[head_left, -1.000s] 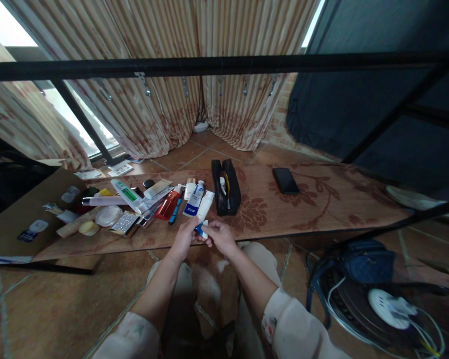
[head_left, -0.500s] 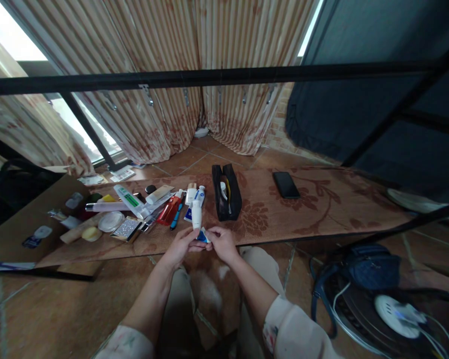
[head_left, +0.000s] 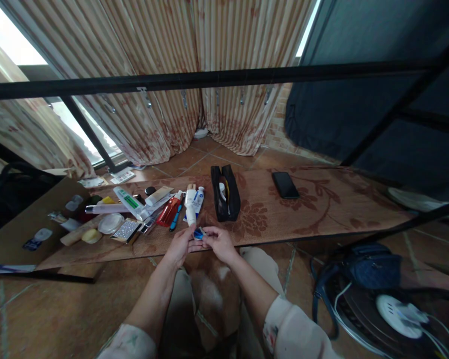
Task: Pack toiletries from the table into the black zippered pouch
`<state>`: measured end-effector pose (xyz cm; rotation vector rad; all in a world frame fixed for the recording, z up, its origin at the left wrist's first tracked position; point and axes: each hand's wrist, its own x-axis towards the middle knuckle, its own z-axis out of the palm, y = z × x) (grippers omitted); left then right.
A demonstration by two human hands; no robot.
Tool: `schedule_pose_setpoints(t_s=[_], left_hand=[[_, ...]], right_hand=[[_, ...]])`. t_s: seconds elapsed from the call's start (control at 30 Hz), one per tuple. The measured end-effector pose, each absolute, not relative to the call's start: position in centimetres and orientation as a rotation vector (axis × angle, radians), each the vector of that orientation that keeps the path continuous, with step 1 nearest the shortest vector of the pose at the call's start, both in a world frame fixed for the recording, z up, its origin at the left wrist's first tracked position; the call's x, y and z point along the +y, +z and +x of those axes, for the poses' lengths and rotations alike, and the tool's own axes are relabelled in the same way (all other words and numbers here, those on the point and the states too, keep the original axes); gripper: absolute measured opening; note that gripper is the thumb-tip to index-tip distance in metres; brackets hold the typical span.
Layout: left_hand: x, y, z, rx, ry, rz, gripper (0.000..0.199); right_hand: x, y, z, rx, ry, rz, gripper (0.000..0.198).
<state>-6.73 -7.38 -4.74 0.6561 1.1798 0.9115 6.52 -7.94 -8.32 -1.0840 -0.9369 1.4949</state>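
In the head view my left hand [head_left: 181, 245] is closed around the lower part of a white tube [head_left: 190, 214] with a blue, flattened end. My right hand [head_left: 219, 242] pinches that blue end from the other side, its fingertips close to the left ones. The tube tilts away from me over the table's near edge. Just behind it lie a blue-and-white tube [head_left: 198, 198] and a pale bottle with a beige cap [head_left: 190, 188], partly covered. An unzipped black pouch [head_left: 228, 199] stands to the right, with a white-capped item [head_left: 222, 190] inside.
Left on the cloth-covered table [head_left: 322, 209] lie several toiletries, among them a red bottle [head_left: 168, 212], a blue-and-black stick [head_left: 175, 218] and a glittery compact [head_left: 127, 230]. A cardboard box [head_left: 33, 224] stands at the left end. A black phone [head_left: 285, 185] lies right. A dark rail [head_left: 224, 77] crosses above.
The white tube has tipped to the left between my hands, now covering part of the pale bottle behind. Its blue end has turned and shifted slightly left. Both hands keep their grip.
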Motion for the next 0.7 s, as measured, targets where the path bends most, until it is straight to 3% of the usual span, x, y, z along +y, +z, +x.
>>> schedule_pose_setpoints(t_s=[0.33,0.7], left_hand=[[-7.49,-4.48,-6.3,1.228,0.934,0.654,0.039],[-7.34,-4.63,-6.41,1.228,0.961,0.687,0.035]], right_hand=[[-7.99,-8.19,6.32,-0.945,1.477,-1.095,0.03],[-8.04,-7.54,6.33,-0.96,1.469,-1.106,0.042]])
